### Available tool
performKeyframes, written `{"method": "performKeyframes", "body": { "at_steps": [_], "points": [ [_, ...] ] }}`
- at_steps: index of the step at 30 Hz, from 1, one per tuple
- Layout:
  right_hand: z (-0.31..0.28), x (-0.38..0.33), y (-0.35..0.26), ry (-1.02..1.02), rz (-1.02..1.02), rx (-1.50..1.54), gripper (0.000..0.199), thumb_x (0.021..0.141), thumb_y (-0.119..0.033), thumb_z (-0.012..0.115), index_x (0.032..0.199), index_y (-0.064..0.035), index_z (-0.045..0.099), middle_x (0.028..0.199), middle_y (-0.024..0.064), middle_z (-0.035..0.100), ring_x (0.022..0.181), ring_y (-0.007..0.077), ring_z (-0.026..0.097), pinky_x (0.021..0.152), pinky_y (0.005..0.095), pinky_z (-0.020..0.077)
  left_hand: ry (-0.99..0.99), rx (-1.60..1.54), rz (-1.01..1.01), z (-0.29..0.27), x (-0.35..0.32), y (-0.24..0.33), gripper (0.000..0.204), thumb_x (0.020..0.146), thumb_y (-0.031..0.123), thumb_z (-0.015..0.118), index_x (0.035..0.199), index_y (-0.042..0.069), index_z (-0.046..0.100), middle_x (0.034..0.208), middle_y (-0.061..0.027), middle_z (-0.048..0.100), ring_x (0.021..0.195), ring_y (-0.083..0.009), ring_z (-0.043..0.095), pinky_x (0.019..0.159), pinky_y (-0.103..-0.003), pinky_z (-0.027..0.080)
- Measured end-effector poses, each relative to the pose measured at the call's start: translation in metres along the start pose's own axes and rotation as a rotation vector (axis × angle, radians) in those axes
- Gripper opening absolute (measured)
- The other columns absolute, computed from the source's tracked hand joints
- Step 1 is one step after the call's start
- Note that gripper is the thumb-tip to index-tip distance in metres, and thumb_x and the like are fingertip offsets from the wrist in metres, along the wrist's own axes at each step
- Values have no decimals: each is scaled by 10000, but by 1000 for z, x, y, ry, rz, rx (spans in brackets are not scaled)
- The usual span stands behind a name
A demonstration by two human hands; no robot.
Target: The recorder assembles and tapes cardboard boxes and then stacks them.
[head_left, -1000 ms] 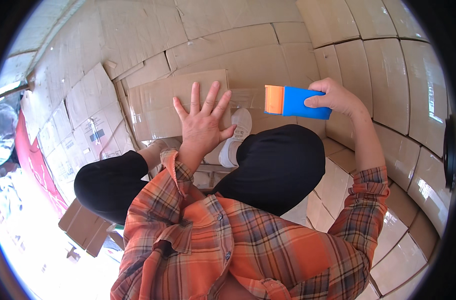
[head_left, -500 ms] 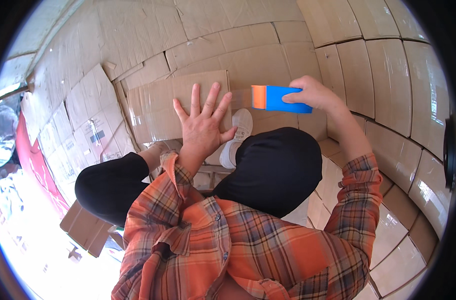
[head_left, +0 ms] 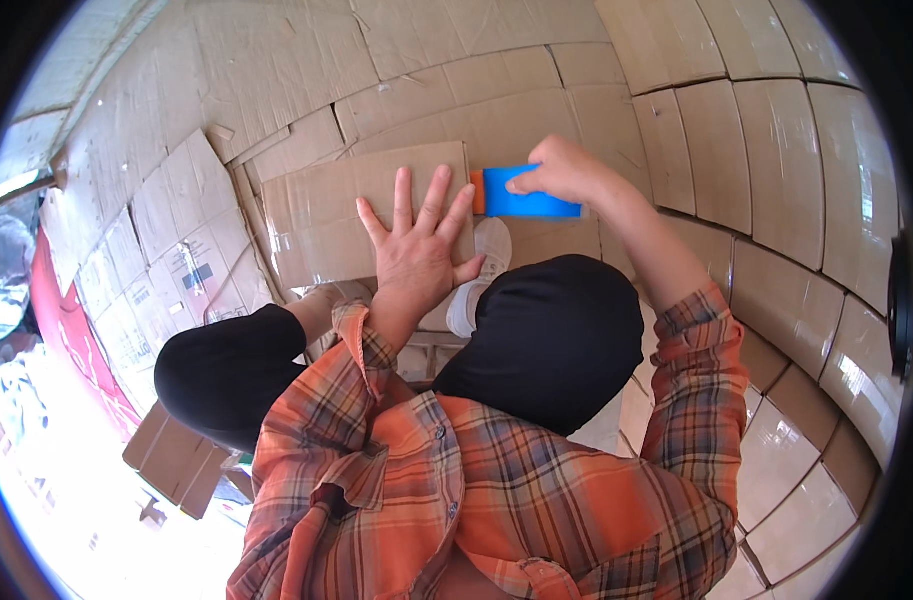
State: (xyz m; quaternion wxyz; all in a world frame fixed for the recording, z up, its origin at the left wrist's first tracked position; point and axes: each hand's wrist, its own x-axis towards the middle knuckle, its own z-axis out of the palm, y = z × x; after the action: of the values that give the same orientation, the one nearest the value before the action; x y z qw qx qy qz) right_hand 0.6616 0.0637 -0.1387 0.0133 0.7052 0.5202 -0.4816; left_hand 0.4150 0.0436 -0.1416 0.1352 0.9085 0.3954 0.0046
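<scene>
A closed brown cardboard box (head_left: 322, 215) lies in front of me between my feet. My left hand (head_left: 415, 250) presses flat on its top near the right end, fingers spread. My right hand (head_left: 567, 172) grips a blue tape dispenser (head_left: 522, 198) with an orange front, thumb on its upper face. The dispenser's orange end is up against the right end of the box, level with my left fingertips. Shiny clear tape shows on the left part of the box. The underside of the dispenser and the box's right end face are hidden.
Stacked taped cartons (head_left: 787, 150) form a wall on the right, curving down beside my right arm. Flattened cardboard (head_left: 457, 90) covers the floor ahead. My right shoe (head_left: 492, 250) stands close to the box. A small open carton (head_left: 175, 455) lies at lower left.
My right hand has brought the tape dispenser leftward, from a gap away up to the box's right end. The box and my left hand have shifted slightly right in the picture.
</scene>
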Motion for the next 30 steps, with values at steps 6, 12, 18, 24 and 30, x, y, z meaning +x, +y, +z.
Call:
{"method": "performKeyframes", "body": {
  "at_steps": [6, 12, 18, 24, 30],
  "points": [
    [50, 31, -31, 40, 150, -391, 504, 707, -443, 693, 971, -13, 689, 968, 207, 664, 923, 334, 650, 769, 409, 521, 6, 5, -4, 2, -3, 1, 814, 660, 597, 646, 1375, 279, 421, 1512, -2, 229, 1407, -352, 101, 970, -752, 69],
    [59, 51, 5, 150, 247, -227, 457, 772, -426, 659, 988, -23, 682, 996, 191, 664, 949, 324, 641, 795, 424, 506, -6, 16, -13, 0, 2, 0, 811, 663, 611, 637, 1374, 282, 423, 1518, 3, 216, 1411, -341, 92, 980, -741, 47],
    [77, 80, 81, 576, 168, -578, 167, 841, -211, 549, 860, -89, 661, 875, 94, 662, 866, 239, 633, 748, 394, 455, 1, 31, -8, 8, 2, 1, 831, 657, 617, 642, 1381, 276, 417, 1524, 7, 207, 1413, -338, 90, 991, -731, 14],
    [111, 92, 119, 699, 145, -647, 146, 830, -128, 494, 882, -103, 629, 848, 54, 619, 853, 218, 590, 720, 387, 418, -13, 41, -34, 7, 2, 4, 861, 641, 585, 679, 1390, 257, 407, 1534, -9, 182, 1418, -343, 69, 1004, -719, -12],
    [128, 80, 109, 860, 313, -300, 221, 863, -138, 501, 1060, -84, 585, 1034, 115, 587, 971, 261, 557, 853, 407, 417, -19, 48, -34, 7, 2, 4, 909, 625, 591, 685, 1410, 255, 374, 1534, -15, 190, 1416, -352, 77, 1004, -719, -18]
  ]
}}
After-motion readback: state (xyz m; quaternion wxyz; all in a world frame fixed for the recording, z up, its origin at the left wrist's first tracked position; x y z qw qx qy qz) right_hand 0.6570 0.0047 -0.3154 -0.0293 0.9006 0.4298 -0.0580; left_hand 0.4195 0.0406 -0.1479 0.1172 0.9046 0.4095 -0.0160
